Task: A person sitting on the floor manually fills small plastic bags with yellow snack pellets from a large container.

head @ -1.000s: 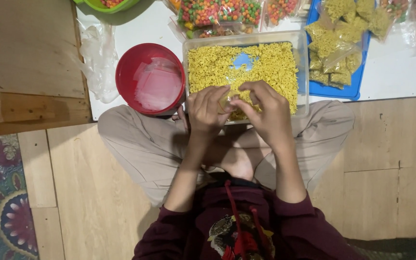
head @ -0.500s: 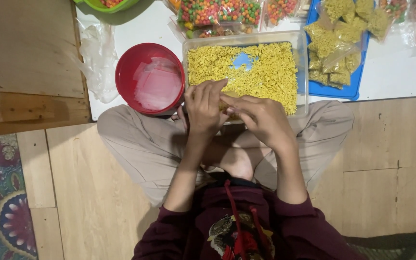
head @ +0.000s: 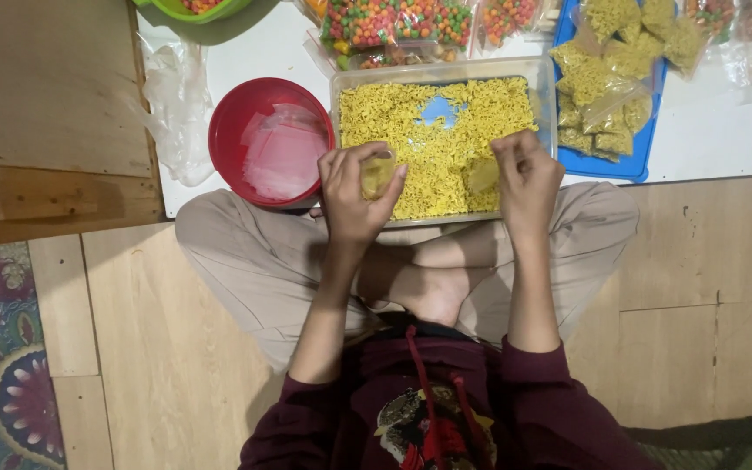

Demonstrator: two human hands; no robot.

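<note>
Two hands over clear tub of yellow noodle bits | left hand pinched small filled bag | right hand pinched another packet | step judged: bagging; next needs sealing.

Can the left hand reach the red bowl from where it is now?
Probably yes. The left hand holds a small filled bag just beside the red bowl, and nothing lies between them. Its fingers are busy with the bag, though.
</note>
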